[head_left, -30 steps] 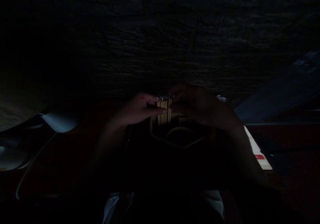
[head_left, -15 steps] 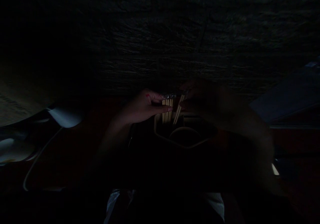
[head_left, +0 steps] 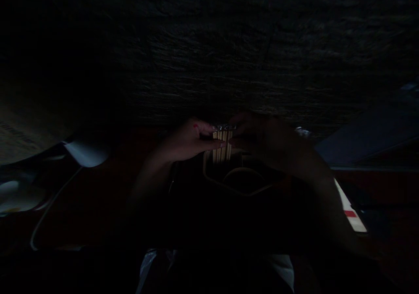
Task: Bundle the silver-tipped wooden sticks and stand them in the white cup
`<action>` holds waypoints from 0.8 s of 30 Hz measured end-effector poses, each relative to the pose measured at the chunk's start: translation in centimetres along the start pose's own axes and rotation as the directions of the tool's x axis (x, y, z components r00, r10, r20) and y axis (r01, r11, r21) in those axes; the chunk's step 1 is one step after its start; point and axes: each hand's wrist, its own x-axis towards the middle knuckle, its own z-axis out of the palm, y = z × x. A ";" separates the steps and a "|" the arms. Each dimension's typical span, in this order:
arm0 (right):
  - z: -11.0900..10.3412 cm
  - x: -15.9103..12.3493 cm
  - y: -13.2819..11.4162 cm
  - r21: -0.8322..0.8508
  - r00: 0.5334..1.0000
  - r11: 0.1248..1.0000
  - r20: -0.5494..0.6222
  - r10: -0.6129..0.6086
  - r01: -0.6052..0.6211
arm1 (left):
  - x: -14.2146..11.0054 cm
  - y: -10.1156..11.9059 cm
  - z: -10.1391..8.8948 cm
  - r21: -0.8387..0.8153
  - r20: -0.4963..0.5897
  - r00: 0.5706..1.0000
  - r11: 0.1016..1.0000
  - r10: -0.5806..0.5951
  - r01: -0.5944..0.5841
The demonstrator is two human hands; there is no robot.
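The scene is very dark. A row of several pale wooden chopsticks (head_left: pixel 223 147) stands upright, side by side, with shiny ends at the top. My left hand (head_left: pixel 193 141) comes from the left and pinches the row between thumb and fingers. From the right, my right hand (head_left: pixel 258 134), deep in shadow, closes on the rightmost sticks, close to my left fingertips. Below both hands sits a dark container (head_left: pixel 225 187) with a pale angular rim and a round shape inside. The lower ends of the chopsticks fade into it.
Behind my hands rises a rough, dark textured wall (head_left: pixel 229 58). To the left are a whitish rounded object (head_left: pixel 88 152) and a pale cord (head_left: pixel 55 193). At the right lie a bluish slab-like object (head_left: pixel 366 132) and a white strip with a red mark (head_left: pixel 352 215).
My right hand has moved left, bringing its slanted chopsticks upright against the row in my left hand. My right forearm has shifted left, uncovering more of the white strip.
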 end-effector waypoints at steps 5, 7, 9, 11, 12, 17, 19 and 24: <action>-0.4 -0.4 0.2 0.022 1.000 1.000 -0.022 0.012 -0.011 | -0.1 0.1 0.0 -0.033 -0.017 1.000 0.999 0.005 -0.005; -0.5 -0.5 0.1 0.038 1.000 0.999 -0.018 0.021 -0.021 | -0.2 0.1 0.0 -0.038 -0.024 1.000 0.999 0.008 -0.009; -0.5 -0.5 -0.1 0.049 1.000 0.998 -0.004 0.025 -0.025 | -0.2 0.1 0.0 -0.035 -0.030 0.999 0.999 0.013 -0.014; -0.4 -0.4 -0.2 0.056 0.999 0.998 0.007 0.038 -0.038 | -0.2 0.2 0.0 -0.030 -0.037 0.999 1.000 0.008 -0.009; -0.3 -0.4 -0.3 0.058 0.999 0.997 0.010 0.040 -0.041 | -0.2 0.3 0.1 -0.027 -0.043 0.999 1.000 0.002 -0.004; 0.0 -0.2 -0.1 0.037 1.000 0.999 -0.001 0.004 -0.004 | -0.2 0.4 0.2 -0.016 -0.058 0.998 1.000 -0.001 0.000; 0.1 -0.2 -0.2 0.021 1.000 1.000 -0.002 0.001 -0.001 | -0.1 0.4 0.2 -0.008 -0.043 0.999 1.000 0.011 -0.012; 0.0 0.0 -0.5 -0.004 1.000 1.000 -0.003 -0.004 0.004 | -0.1 0.4 0.1 0.031 -0.017 1.000 1.000 0.003 -0.002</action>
